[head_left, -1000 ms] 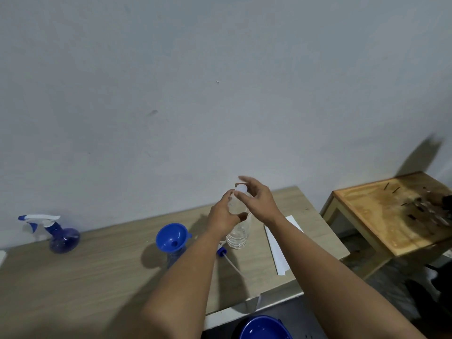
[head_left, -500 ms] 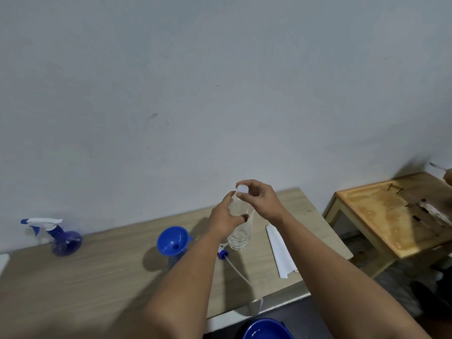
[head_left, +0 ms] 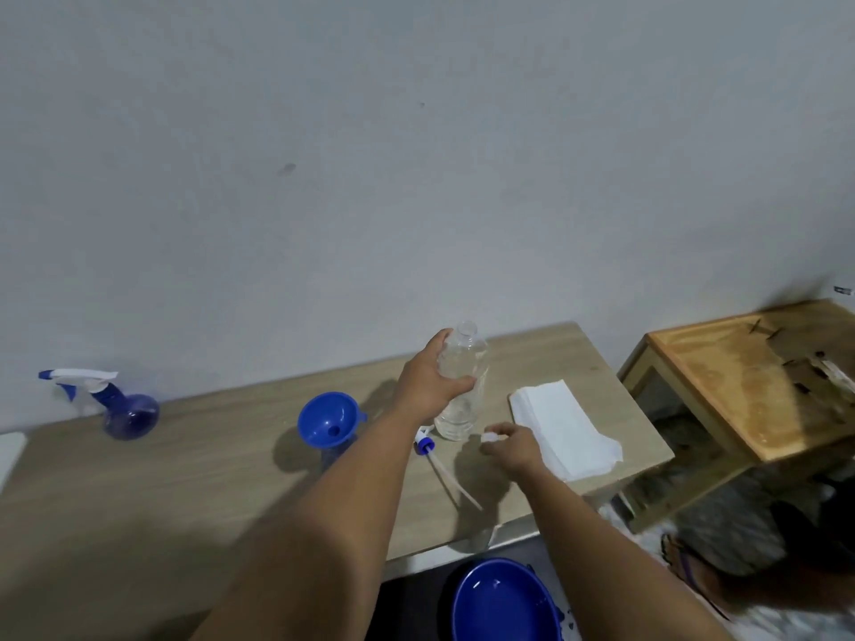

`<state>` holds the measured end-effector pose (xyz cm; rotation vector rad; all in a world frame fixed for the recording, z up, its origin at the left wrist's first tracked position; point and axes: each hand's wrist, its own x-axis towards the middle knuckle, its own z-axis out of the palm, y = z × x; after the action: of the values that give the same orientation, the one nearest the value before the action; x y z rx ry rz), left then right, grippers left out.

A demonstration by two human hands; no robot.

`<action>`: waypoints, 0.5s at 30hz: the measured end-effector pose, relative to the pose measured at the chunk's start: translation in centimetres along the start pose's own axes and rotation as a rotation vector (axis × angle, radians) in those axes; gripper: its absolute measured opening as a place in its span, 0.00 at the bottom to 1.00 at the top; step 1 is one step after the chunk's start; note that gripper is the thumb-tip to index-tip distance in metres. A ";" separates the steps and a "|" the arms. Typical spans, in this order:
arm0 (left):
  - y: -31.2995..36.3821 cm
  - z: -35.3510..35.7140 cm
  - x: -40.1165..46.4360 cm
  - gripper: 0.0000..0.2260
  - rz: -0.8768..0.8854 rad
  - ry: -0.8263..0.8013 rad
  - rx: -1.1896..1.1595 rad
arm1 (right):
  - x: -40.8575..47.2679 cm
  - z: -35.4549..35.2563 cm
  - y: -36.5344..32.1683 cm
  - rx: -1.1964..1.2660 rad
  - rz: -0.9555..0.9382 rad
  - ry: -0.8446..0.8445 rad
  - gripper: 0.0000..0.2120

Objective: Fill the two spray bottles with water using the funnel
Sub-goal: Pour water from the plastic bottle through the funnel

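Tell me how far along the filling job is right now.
Early stage. Done: cap is off the clear water bottle, funnel sits in an opened spray bottle. In hand: left hand holds the water bottle, right hand lowers the cap. Left: pouring; second spray bottle remains capped.

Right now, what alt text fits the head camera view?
The left hand grips an uncapped clear water bottle standing on the table, while the right hand lowers its white cap. A blue funnel sits nearby.
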<state>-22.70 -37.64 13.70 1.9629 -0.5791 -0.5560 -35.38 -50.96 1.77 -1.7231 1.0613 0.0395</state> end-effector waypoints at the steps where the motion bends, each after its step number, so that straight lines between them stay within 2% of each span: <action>1: -0.1 0.0 0.1 0.41 0.000 -0.001 0.005 | -0.3 0.8 0.9 -0.040 0.015 -0.022 0.11; 4: -0.4 0.0 0.1 0.40 0.004 -0.004 0.002 | -0.9 2.4 2.5 -0.092 0.044 -0.015 0.10; 9: -0.3 -0.1 -0.1 0.37 0.023 0.001 0.009 | -1.2 2.5 2.5 -0.197 0.013 -0.014 0.16; 12: 0.1 -0.2 -0.3 0.36 0.020 -0.007 0.036 | -1.5 1.7 1.7 -0.230 0.042 -0.052 0.23; 15: 0.6 -0.3 -0.4 0.39 0.019 -0.014 0.083 | -2.0 0.4 0.2 -0.232 -0.064 0.074 0.27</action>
<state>-22.91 -37.43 14.43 2.0306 -0.6380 -0.5420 -36.49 -49.41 2.42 -1.9792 1.0889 0.0613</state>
